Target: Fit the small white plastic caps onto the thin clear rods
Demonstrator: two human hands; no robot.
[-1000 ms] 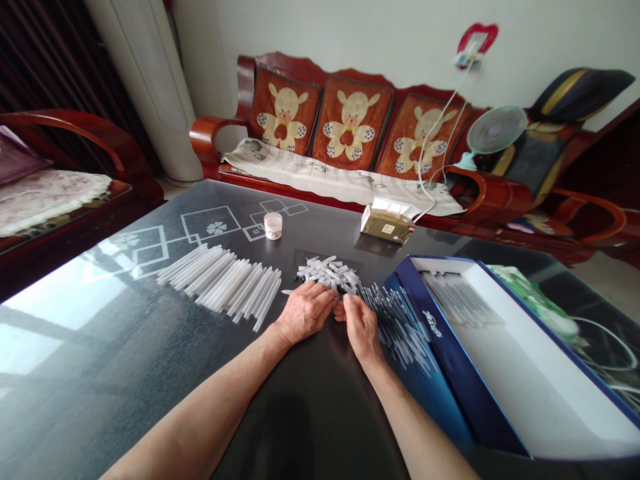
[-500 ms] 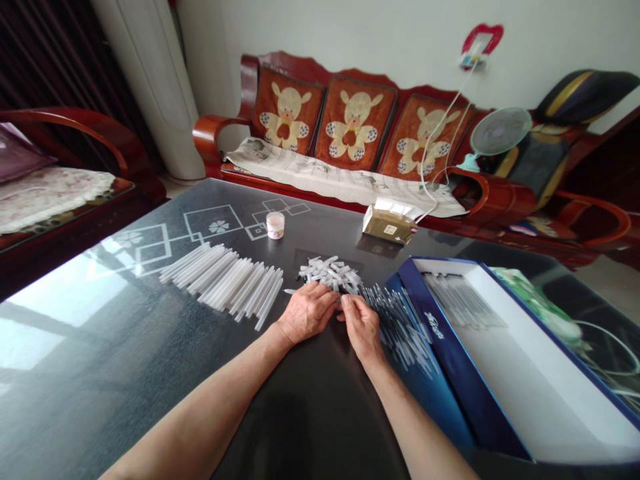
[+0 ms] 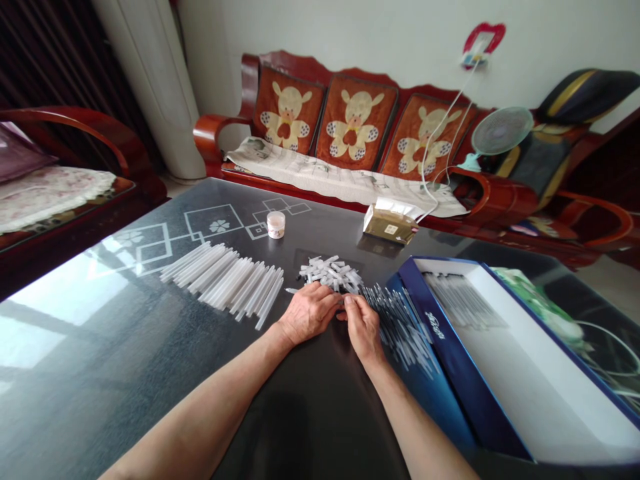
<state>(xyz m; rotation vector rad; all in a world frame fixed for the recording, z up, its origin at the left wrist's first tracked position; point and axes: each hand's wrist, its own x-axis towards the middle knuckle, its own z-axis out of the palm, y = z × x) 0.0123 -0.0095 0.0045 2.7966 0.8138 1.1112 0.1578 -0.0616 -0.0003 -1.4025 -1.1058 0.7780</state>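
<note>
My left hand (image 3: 311, 312) is closed in front of a heap of short whitish caps (image 3: 333, 270). It grips a slim pen barrel (image 3: 291, 291), whose pale tip pokes out on the hand's left; the rest is covered by the fingers. My right hand (image 3: 363, 327) pinches thumb and finger together right at the left fingertips, and what lies in that pinch is too small to make out. To the left lies a row of translucent white pen barrels (image 3: 225, 280). Thin dark-tipped pen refills (image 3: 405, 333) are spread just right of my right hand.
A blue box (image 3: 450, 347) with white inside stands on the right, several thin pens (image 3: 465, 300) lined up at its far end. A small round jar (image 3: 275, 225) and a tissue pack (image 3: 390, 223) stand farther back on the dark table (image 3: 280, 433). Beyond is a wooden sofa (image 3: 215, 143).
Almost nothing differs. Both hands stay together at the same spot, with only a slight shift of the fingers and of the barrel tip to the right.
</note>
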